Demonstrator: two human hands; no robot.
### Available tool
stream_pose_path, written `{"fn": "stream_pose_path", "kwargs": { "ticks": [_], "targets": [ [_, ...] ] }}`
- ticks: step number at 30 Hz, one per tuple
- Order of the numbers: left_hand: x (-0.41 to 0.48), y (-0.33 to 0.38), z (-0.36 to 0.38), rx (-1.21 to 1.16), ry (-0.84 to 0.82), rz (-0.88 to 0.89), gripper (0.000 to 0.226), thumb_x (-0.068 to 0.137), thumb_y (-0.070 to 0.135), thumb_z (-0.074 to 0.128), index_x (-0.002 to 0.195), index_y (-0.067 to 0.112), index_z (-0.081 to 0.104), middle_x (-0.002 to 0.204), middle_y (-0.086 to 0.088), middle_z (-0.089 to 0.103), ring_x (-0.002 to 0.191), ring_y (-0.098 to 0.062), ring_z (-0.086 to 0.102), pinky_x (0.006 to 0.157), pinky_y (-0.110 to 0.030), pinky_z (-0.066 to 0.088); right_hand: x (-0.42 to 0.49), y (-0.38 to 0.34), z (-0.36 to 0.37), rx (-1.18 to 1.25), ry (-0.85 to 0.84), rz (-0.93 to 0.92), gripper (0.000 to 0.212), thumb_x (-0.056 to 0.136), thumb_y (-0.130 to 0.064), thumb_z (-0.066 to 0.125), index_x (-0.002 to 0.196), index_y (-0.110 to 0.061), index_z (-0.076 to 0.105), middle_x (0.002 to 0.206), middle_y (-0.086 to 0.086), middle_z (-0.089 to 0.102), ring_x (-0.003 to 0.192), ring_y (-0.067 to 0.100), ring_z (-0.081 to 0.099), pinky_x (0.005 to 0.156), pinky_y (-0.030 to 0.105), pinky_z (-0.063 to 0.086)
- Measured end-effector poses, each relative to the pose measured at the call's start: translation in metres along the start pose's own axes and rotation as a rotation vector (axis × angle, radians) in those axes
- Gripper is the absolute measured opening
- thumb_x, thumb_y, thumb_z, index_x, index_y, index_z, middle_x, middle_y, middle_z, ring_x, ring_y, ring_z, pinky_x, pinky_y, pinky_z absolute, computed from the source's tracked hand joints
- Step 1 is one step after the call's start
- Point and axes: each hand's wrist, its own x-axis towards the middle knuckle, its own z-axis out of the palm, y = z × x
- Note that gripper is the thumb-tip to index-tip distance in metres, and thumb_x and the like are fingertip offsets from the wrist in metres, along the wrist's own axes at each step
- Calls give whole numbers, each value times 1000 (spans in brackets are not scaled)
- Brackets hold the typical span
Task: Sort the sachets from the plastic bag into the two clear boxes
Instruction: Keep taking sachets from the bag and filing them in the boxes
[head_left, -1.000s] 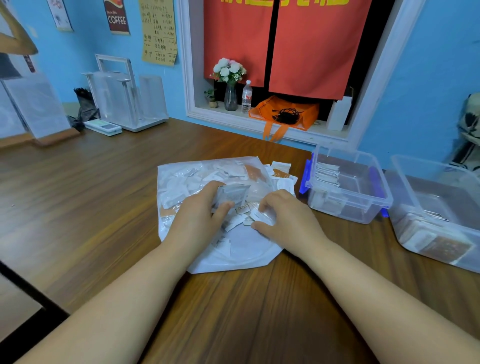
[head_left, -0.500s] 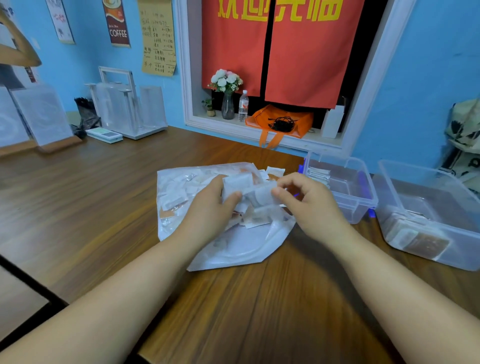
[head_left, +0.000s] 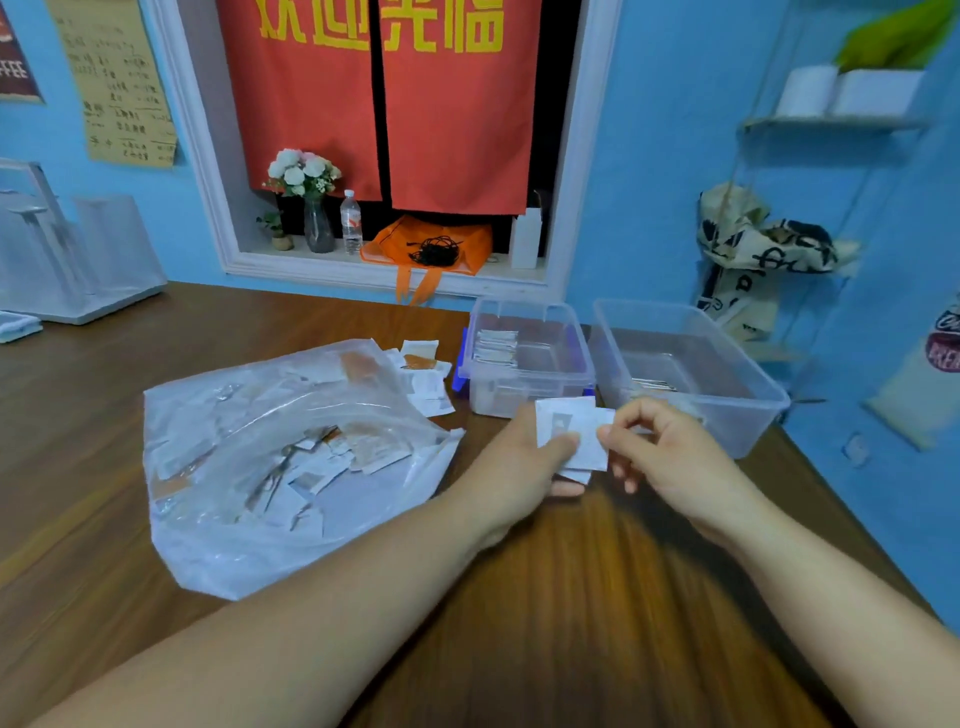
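**A:** Where's the stack (head_left: 571, 431)?

**B:** Lifted off the table (head_left: 571, 597) and gripped from both sides. The left hand (head_left: 524, 467) is under it with the thumb pressed on top. The right hand (head_left: 660, 452) pinches its 3 o'clock edge.

**A:** How many are in it?

**B:** Three white edges show, but it's too blurred for a firmer count.

**A:** What room is there around it?

**B:** There are two boxes, both open-topped and almost touching each other. The left box (head_left: 524, 358) is at 12, with its near wall just past the stack. The right box (head_left: 691, 374) is at 1, with its near wall behind the right knuckles. From 4 round to 7 it's plain wood under the forearms. The table's right edge runs close beside the right box.

**A:** And the bag (head_left: 291, 467)?

**B:** There's one, lying flat at 9 with its mouth toward the boxes. It holds too many sachets to count. Four or five loose sachets (head_left: 426, 379) lie at 11, between the bag and the left box. White ones stand packed at the left box's far-left corner
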Motion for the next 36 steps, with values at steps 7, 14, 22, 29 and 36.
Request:
{"fn": "stream_pose_path", "kwargs": {
  "ticks": [7,14,22,29,36],
  "targets": [
    [10,-24,-2,521,-71,139,38,98,32,42,134,23,35,128,0,49,115,-11,48,100,-30,40,-9,13,3,-228,-68,-152,42,87,-18,65,121,-35,49,89,0,63,70,13,59,64,21,47],
    [9,-31,-12,737,-15,32,48,93,41,49,135,29,31,130,-4,43,118,-19,46,102,-34,40,-8,19,14,-445,-147,-314,48,90,-24,61,135,-30,46,121,-14,54,92,-6,52,77,2,36],
    [0,-32,-16,827,68,108,47,95,33,47,139,23,34,132,-4,46,122,-16,39,101,-30,35,-10,16,18,-551,-241,-325,51,98,-25,45,146,-29,26,138,-10,42,123,1,39,92,3,24],
    [0,-35,-7,942,122,150,48,96,33,46,140,19,32,130,-6,46,120,-18,41,98,-28,34,-12,18,23,-590,-263,-314,50,101,-25,37,147,-28,21,139,-8,38,119,6,43,93,12,32],
    [-2,-29,-8,930,126,163,29,95,33,48,120,18,45,113,-5,51,100,-14,46,83,-25,38,-9,10,18,-609,-260,-328,34,98,-23,44,131,-27,42,118,-14,49,106,2,43,85,12,34]
  ]
}}
